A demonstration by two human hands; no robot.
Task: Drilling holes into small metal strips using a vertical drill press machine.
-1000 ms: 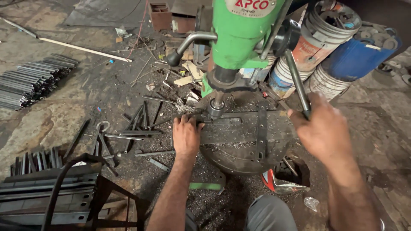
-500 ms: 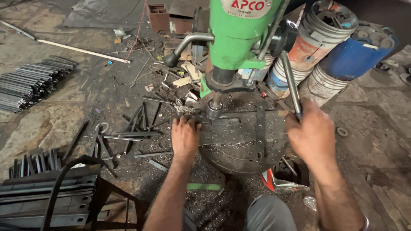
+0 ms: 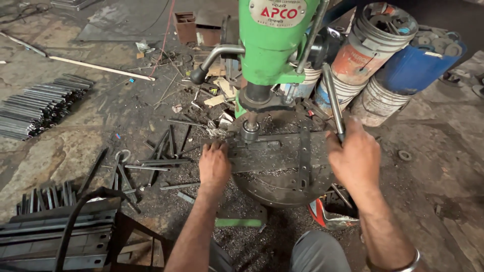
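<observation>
Right hand [image 3: 355, 158] wrapped tight round drill lever [image 3: 333, 103]; left hand [image 3: 214, 163] flat, fingers spread, pressing metal strip [image 3: 275, 151] at round table [image 3: 282, 194] left edge. Buckets [image 3: 368, 65] crowd right; scrap rods [image 3: 161, 151] left.

Floor: bundle of dark metal strips [image 3: 38, 103] at left edge, loose rods [image 3: 161, 151] mid-floor, stacked flat bars [image 3: 55, 231] bottom-left corner. Blue drum [image 3: 421, 65] and paint buckets [image 3: 375, 45] top-right corner.

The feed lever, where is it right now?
In the head view, right of the green drill press, the feed lever slants down into the right hand.
</observation>
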